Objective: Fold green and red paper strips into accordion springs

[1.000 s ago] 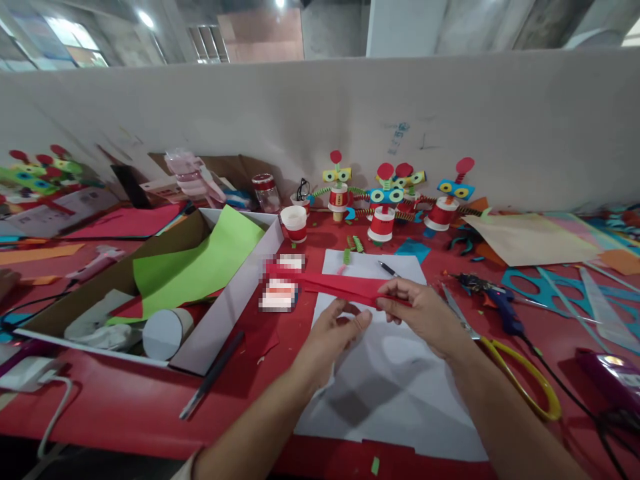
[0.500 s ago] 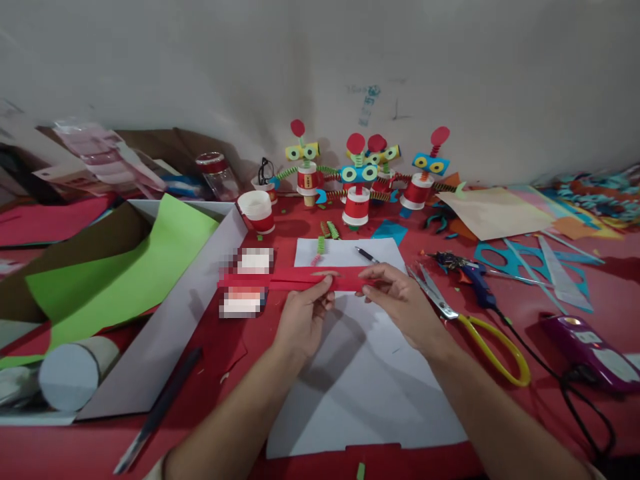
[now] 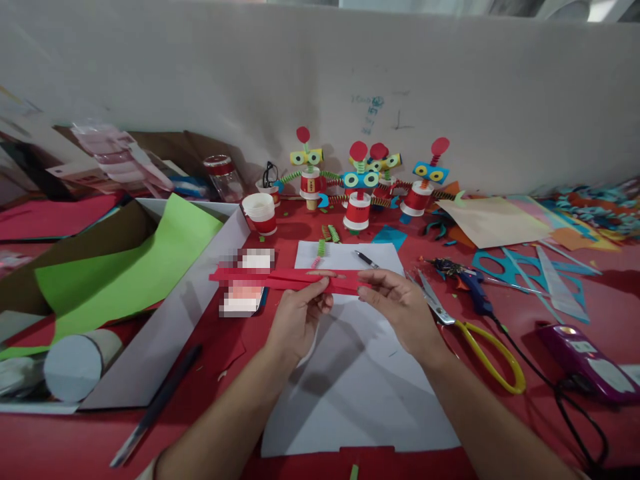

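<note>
A long folded strip of red paper (image 3: 290, 280) stretches sideways above a white sheet (image 3: 355, 373). My left hand (image 3: 300, 317) is closed on its middle, with the thumb on top and the fingers underneath. At the strip's right end, my right hand (image 3: 393, 297) pinches it between thumb and fingers. Just beyond the strip, a black pen (image 3: 367, 259) and a small green-and-pink folded paper spring (image 3: 321, 249) lie on the sheet. The yellow-handled scissors (image 3: 450, 320) rest right beside my right hand.
Left stands a white box (image 3: 200, 287) with green paper (image 3: 130, 267); a dark craft knife (image 3: 155, 407) lies before it. Several paper-cup figures (image 3: 357, 212) line the back beside stacked cups (image 3: 260, 213). A glue gun (image 3: 473, 283) and its cord lie right, near a purple device (image 3: 585, 363).
The red strip's left end has shifted slightly left and up. Both hands keep their hold on it. The view has tilted up a little, showing the wall's top edge.
</note>
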A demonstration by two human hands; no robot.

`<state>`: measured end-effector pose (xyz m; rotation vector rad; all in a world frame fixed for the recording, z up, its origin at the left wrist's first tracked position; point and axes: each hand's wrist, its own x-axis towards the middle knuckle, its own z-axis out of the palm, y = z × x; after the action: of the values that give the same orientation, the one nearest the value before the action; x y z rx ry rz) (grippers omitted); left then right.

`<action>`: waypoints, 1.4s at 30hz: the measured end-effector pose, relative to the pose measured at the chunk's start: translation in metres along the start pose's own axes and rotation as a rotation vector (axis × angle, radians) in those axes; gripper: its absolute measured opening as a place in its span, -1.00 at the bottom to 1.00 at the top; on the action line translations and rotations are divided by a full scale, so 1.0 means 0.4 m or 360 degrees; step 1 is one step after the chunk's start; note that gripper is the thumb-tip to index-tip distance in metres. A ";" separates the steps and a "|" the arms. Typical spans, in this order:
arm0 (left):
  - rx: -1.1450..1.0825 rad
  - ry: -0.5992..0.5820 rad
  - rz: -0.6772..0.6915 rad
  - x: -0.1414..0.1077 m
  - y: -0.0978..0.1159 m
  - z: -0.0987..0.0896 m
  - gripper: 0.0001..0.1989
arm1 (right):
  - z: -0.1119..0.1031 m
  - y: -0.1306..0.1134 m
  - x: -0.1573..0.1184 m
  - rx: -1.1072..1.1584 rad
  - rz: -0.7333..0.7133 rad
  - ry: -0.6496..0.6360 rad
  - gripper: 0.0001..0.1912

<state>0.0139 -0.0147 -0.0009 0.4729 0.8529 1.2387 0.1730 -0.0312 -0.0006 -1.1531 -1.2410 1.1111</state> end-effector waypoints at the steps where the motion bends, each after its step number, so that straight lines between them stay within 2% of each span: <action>1: 0.0034 -0.0010 0.0035 -0.001 -0.002 -0.001 -0.83 | 0.000 0.000 0.000 -0.0031 0.0037 0.0000 -0.73; 5: 0.0254 -0.0002 0.0116 -0.007 -0.017 0.001 -0.85 | 0.005 -0.001 -0.005 -0.0150 0.0075 -0.0018 -0.81; 9: 0.0393 -0.0024 0.0102 -0.012 -0.024 0.002 -0.84 | 0.007 -0.006 -0.007 -0.0180 0.0130 -0.0006 -0.80; 14: 0.0388 -0.0010 0.0058 -0.016 -0.022 0.002 -0.78 | 0.004 -0.010 -0.004 -0.0154 0.0156 -0.0005 -0.83; 19: 0.0384 0.0063 0.0121 -0.017 -0.019 0.006 -0.76 | 0.008 -0.009 -0.003 -0.0108 0.0153 0.0005 -0.83; 25: 0.0411 0.0095 0.0130 -0.017 -0.023 0.004 -0.79 | 0.010 -0.008 -0.004 0.0040 0.0290 -0.0120 -0.79; 29: 0.0356 0.0102 0.0129 -0.019 -0.029 0.006 -0.81 | 0.011 -0.003 -0.005 0.0122 0.0345 -0.0118 -0.77; 34: 0.0240 0.0055 0.0042 -0.020 -0.025 0.004 -0.84 | 0.011 0.000 -0.002 0.0034 0.0286 -0.0130 -0.81; 38: 0.0312 0.0007 -0.0049 -0.017 -0.016 -0.003 -0.86 | 0.007 -0.003 0.000 -0.0014 0.0234 -0.0146 -0.82; 42: 0.0347 0.0036 -0.0034 -0.012 -0.013 -0.008 -0.91 | 0.005 -0.008 -0.001 0.0052 0.0264 -0.0172 -0.81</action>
<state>0.0143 -0.0214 -0.0054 0.6238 1.0153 1.1386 0.1709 -0.0320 0.0023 -1.2013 -1.2216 1.3278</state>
